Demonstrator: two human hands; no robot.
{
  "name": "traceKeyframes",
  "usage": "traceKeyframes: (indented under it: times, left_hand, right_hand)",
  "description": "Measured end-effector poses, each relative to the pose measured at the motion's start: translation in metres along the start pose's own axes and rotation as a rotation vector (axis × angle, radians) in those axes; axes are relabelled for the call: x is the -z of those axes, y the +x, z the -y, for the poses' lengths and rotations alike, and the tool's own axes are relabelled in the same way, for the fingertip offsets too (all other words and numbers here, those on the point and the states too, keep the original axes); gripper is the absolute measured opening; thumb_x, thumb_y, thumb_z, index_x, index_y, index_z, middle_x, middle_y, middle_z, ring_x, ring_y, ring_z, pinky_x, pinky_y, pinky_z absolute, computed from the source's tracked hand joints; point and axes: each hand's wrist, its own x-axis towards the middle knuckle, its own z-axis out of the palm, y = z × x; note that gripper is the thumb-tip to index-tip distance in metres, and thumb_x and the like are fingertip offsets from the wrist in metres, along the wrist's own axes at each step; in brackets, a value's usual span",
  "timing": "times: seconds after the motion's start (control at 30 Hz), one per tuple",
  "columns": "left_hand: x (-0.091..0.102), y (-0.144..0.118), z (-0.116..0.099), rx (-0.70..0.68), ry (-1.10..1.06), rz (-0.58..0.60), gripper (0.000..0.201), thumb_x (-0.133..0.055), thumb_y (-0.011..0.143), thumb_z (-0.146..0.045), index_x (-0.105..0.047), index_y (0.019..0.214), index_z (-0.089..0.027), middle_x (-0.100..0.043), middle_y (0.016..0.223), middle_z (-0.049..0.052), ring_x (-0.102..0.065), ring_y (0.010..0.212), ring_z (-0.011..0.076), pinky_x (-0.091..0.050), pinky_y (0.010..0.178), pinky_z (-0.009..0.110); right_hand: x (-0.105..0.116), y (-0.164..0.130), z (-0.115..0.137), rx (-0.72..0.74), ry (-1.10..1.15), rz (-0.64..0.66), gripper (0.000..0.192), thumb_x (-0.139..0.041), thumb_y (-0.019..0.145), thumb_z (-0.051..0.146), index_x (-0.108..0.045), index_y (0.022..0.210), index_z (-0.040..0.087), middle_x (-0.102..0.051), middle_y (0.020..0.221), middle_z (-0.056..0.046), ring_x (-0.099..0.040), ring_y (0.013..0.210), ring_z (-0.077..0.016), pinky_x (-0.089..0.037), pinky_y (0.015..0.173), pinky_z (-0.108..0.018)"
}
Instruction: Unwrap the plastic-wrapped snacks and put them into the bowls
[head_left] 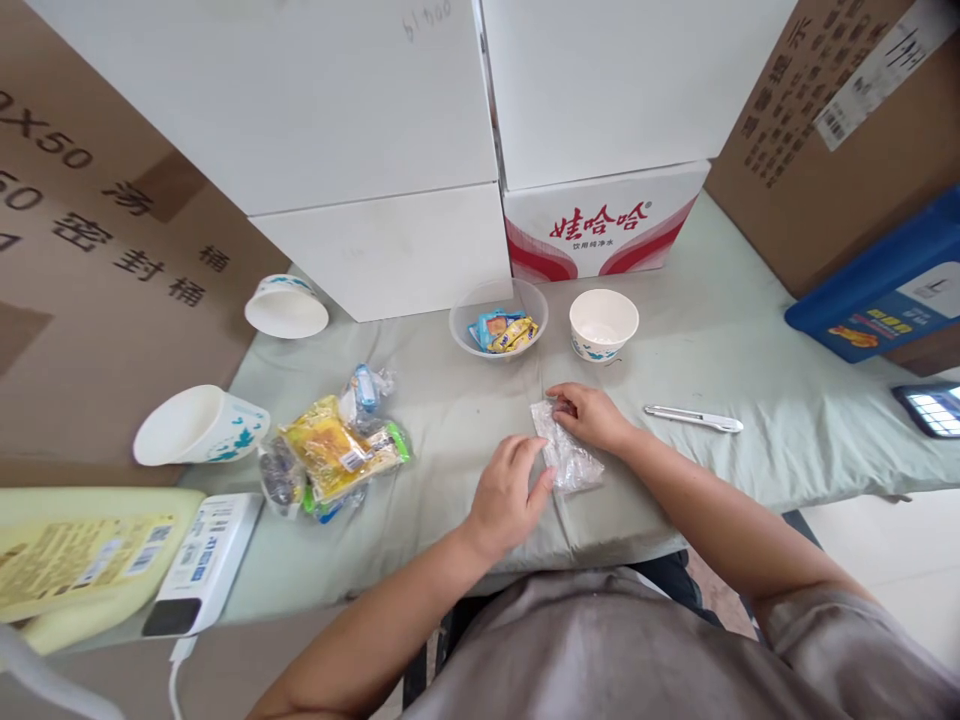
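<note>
Both hands pinch a clear plastic bag (566,455) lying flat at bench (750,340) center: left hand (508,497) grips its 7 o'clock edge, right hand (592,415) its 1 o'clock end. Snack pile (334,452) at 9 o'clock, w/ box cutter (694,419) at 3. Clear bowl (498,318) & paper cup (603,323) at 12.

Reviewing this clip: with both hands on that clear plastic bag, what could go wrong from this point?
1. The clear plastic bag is thin and crumpled; the left hand and right hand only pinch its ends, so it may slip or tear.
2. The utility knife lies just beside the right forearm; a sideways sweep might knock it.
3. The snack packets sit loosely piled near the left arm and could scatter.
</note>
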Motion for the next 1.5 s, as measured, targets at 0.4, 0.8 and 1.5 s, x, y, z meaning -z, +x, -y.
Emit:
traceKeyframes:
  times: [0.4, 0.8, 1.5]
  left_hand:
    - [-0.031, 0.033, 0.036, -0.204, 0.154, 0.154, 0.014, -0.058, 0.089, -0.024, -0.066, 0.098, -0.019, -0.063, 0.108, 0.009, -0.052, 0.111, 0.0276, -0.045, 0.093, 0.045]
    - [-0.032, 0.033, 0.038, -0.167, 0.176, 0.194, 0.032, -0.051, 0.092, -0.022, -0.061, 0.122, -0.018, -0.059, 0.128, 0.011, -0.049, 0.115, 0.0279, -0.042, 0.098, 0.047]
    - [-0.027, 0.031, 0.042, -0.318, 0.018, 0.282, 0.051, -0.047, 0.092, -0.022, -0.039, 0.142, -0.017, -0.05, 0.143, 0.016, -0.045, 0.134, 0.0253, -0.029, 0.111, 0.05]
  right_hand:
    - [0.009, -0.003, -0.006, 0.077, -0.185, -0.124, 0.035, -0.048, 0.086, 0.01, -0.062, 0.117, 0.015, -0.066, 0.103, -0.011, -0.06, 0.092, -0.0204, -0.048, 0.084, -0.034]
    - [0.02, -0.102, 0.021, 0.543, -0.408, 0.238, 0.022, -0.052, 0.093, 0.031, -0.064, 0.102, 0.015, -0.062, 0.092, -0.01, -0.053, 0.086, -0.0214, -0.045, 0.077, -0.036]
    - [0.022, -0.089, 0.017, 0.531, -0.426, 0.044, 0.022, -0.038, 0.099, 0.018, -0.06, 0.1, 0.016, -0.067, 0.086, -0.006, -0.061, 0.075, -0.0151, -0.045, 0.066, -0.027]
